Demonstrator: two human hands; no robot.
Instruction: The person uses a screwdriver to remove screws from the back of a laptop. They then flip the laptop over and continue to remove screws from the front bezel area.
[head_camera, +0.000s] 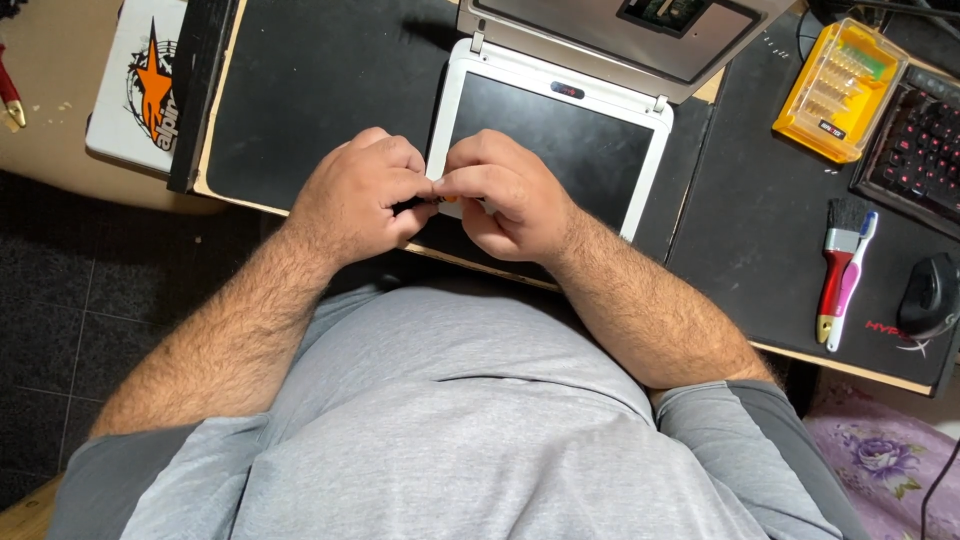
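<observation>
A small laptop (560, 130) lies on the desk mat (300, 90), with a screwdriver-bit case (843, 90) to its right.

Desk (60, 160); black mat (320, 90); laptop (590, 140)

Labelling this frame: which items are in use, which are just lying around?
In use: left hand and right hand, fingertips pinched together at the small white laptop; anything between them is too small to tell.

Lying about: yellow bit case, red brush, toothbrush, mouse, keyboard.
</observation>
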